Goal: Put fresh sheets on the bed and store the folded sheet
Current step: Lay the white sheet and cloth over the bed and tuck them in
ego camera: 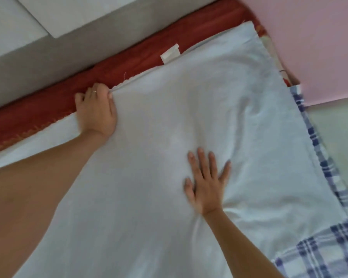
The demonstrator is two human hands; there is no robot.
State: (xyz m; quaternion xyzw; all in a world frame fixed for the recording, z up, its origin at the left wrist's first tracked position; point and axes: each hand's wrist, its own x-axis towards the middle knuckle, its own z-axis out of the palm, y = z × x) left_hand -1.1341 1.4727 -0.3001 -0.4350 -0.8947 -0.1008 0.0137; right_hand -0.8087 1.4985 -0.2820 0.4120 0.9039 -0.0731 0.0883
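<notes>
Nearest the lens, filling the lower left of the frame, is the person's left forearm (38, 187), reaching up and across the bed. At its end the left hand (96, 111) grips the hem of the white sheet (169, 121), with the fingers curled over the edge and the thumb pinching the cloth against them (a ring shows on one finger). Right of centre, the right hand (206, 181) lies flat on the sheet, fingers straight and spread, pressing it down and holding nothing.

The step in hand looks like spreading and squaring the fresh sheet. It covers most of the bed, but soft creases run from the right hand toward the upper right. The next move probably calls for drawing the hem taut along the red mattress (129, 57) and tucking it, while the flat hand keeps the middle from sliding. The folded sheet to be stored is not in view.

A white label (170, 53) sits on the mattress edge above the hem. A blue checked cloth (329, 247) shows from under the sheet along the right side and lower right. A pink wall (309, 37) fills the upper right, and pale grey flooring (18, 27) the upper left.
</notes>
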